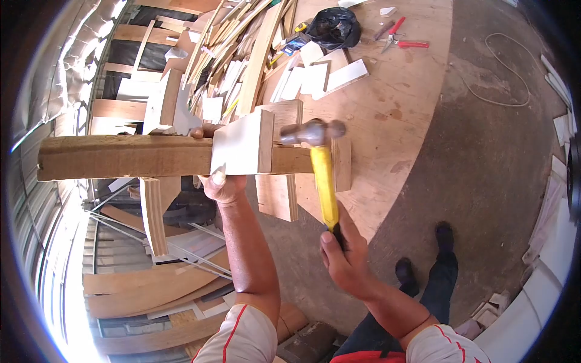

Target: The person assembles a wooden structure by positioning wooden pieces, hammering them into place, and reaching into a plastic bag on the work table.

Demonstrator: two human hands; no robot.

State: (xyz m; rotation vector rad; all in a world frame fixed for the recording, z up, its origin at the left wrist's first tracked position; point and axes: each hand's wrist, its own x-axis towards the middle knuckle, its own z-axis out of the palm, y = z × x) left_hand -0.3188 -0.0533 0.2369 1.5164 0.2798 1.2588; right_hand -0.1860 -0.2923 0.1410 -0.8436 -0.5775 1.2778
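Note:
My right hand (348, 254) is closed round the black end of a yellow-handled hammer (325, 187). The hammer's metal head, slightly blurred, is at the right side of a white-faced wooden block (239, 145); whether they touch I cannot tell. That block lies across a long wooden beam (121, 157). From below, my left hand (224, 186) grips the beam beside the block, its thumb at the block's lower edge and fingertips showing above the beam. Plywood pieces (278, 196) stick out above and below the beam near its right end.
A plywood tabletop (399, 109) holds white offcuts (315, 78), a black plastic bag (333, 28), red-handled pliers (393, 36) and a heap of thin wood strips (224, 48). Curved boards (139, 290) lie lower left. A cable (526, 91) rests on the concrete floor.

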